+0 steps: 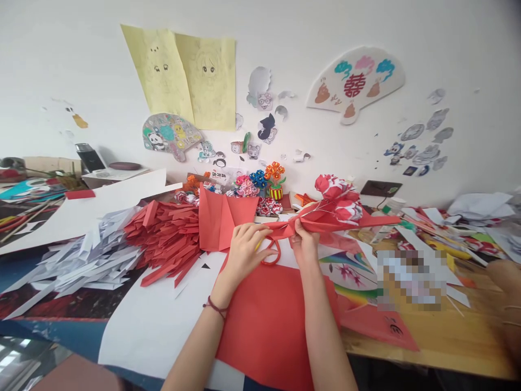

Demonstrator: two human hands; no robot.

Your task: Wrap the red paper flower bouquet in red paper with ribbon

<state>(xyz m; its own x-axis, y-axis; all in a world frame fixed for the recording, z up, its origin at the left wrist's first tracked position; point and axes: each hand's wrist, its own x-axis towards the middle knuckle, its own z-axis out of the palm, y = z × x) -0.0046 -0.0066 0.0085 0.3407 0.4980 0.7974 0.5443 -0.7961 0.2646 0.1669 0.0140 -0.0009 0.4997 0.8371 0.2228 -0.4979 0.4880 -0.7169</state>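
Observation:
My right hand [305, 243] is closed around the narrow wrapped part of a red paper bouquet [319, 222], its thumb pressed on the paper. Red-and-white paper flowers [337, 195] stick out at the bouquet's right end. At the tail end is my left hand [244, 252], fingers stretched toward the paper and thumb apart. Just beside that thumb shows a red looped handle [271, 254], which looks like part of scissors; the rest is hidden. Below both hands lie red paper sheets [268, 326] on a large white sheet [163, 326].
Folded red strips [166, 233] and white strips [93, 255] are heaped on the left. Behind stands a folded red paper [223, 217] near small craft flowers [274, 176]. Paper scraps [431, 233] clutter the right. Another person's blurred hand [507, 282] is at the right edge.

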